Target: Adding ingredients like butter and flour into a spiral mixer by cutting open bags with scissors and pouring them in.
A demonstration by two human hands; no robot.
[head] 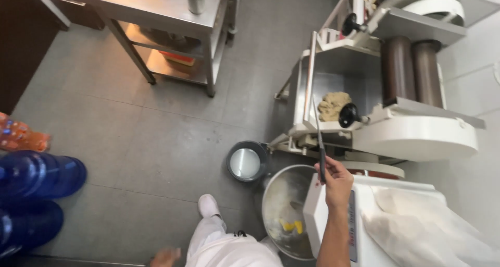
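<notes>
Right hand point(337, 181) in closed grip on long knife point(314, 105) — tip beside dough lump point(334, 105), metal bowl point(281, 194) below.

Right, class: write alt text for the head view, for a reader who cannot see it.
Seen from above, a person's right hand holds a long knife reaching toward a dough lump on a white roller machine. Below it sits a metal bowl; the left hand hangs free over the grey floor.
</notes>
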